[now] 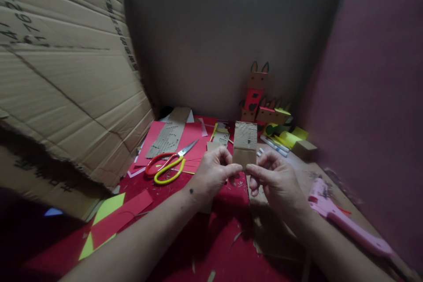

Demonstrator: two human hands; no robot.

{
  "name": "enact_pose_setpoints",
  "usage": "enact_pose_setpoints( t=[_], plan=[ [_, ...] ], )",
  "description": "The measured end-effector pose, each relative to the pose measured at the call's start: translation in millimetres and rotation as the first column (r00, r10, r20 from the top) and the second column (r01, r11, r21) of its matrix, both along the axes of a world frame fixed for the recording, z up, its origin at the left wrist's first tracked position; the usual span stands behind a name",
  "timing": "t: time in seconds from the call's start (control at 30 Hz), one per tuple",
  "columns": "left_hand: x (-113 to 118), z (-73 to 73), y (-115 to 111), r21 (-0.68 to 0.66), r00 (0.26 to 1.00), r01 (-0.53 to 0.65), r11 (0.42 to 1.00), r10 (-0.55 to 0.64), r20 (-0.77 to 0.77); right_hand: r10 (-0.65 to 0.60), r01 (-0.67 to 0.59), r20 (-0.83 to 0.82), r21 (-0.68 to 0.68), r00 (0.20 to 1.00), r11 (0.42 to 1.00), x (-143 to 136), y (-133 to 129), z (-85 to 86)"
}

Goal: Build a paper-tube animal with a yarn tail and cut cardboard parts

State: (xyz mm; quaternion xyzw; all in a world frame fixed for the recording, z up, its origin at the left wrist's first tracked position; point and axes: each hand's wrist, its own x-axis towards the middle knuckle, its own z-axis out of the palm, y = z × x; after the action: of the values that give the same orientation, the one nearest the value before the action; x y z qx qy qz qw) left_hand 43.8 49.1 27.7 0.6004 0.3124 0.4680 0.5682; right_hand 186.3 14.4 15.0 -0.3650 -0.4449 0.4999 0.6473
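Between my two hands, above the red table cover, a small creased strip of brown cardboard (245,141) stands upright. My left hand (216,165) pinches its lower left corner between thumb and finger. At the lower right corner my right hand (271,174) pinches it the same way. A fold line crosses the strip halfway up, and its upper half looks rougher. Below my right hand lies a larger piece of cardboard (274,238). Scissors (170,165) with one red and one yellow handle rest to the left of my left hand, blades partly spread.
A large cardboard sheet (66,75) leans in at the left. Red paper (152,136) and yellow paper (107,209) lie about. A pink glue gun (350,224) is at the right. Cardboard figures with pointed ears (257,81) and markers (274,146) stand or lie farther back.
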Motion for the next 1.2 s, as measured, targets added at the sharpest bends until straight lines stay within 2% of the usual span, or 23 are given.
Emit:
enact_pose_setpoints(
  t=[0.13,0.23,0.37,0.47,0.57,0.77,0.93,1.1,1.2],
  plan=[
    [2.4,3.6,-3.2,-0.04,0.997,0.003,0.999,0.001,0.079,-0.019,0.019,-0.015,-0.002,1.0,1.0,-0.8,-0.3,2.2],
    [3.2,4.0,-3.9,-0.04,0.997,-0.002,0.999,0.005,0.083,-0.028,0.028,-0.019,-0.005,0.999,1.0,0.9,1.2,0.9],
    [2.3,1.2,-0.2,-0.024,0.999,-0.014,1.0,0.015,0.041,0.086,-0.089,-0.046,-0.062,0.995,0.994,2.9,3.9,-1.5],
    [1.8,-0.6,2.9,-0.025,1.0,0.004,1.0,-0.003,0.026,0.161,-0.155,0.064,-0.098,0.985,0.983,2.1,3.5,-2.0],
    [2.2,-1.9,5.1,-0.029,0.999,0.026,0.999,-0.025,0.035,0.176,-0.15,0.176,-0.149,0.969,0.977,1.0,2.2,-2.9],
    [2.6,-2.5,5.5,-0.029,0.995,0.101,0.994,-0.101,-0.014,0.16,-0.123,0.165,-0.217,0.973,0.969,2.7,1.0,-6.5],
    [0.7,-0.9,1.7,-0.051,0.992,0.125,0.991,-0.124,0.016,0.137,-0.113,0.175,-0.14,0.975,0.984,1.5,-0.3,-7.0],
    [-1.2,-5.5,6.5,-0.083,0.957,0.28,0.956,-0.271,0.105,0.058,-0.038,0.173,-0.118,0.983,0.992,1.0,-0.4,-4.2],
    [-1.4,-9.1,10.9,-0.075,0.961,0.263,0.962,-0.254,0.109,0.111,-0.093,0.187,-0.102,0.976,0.99,3.4,0.6,-4.1]
  ],
)
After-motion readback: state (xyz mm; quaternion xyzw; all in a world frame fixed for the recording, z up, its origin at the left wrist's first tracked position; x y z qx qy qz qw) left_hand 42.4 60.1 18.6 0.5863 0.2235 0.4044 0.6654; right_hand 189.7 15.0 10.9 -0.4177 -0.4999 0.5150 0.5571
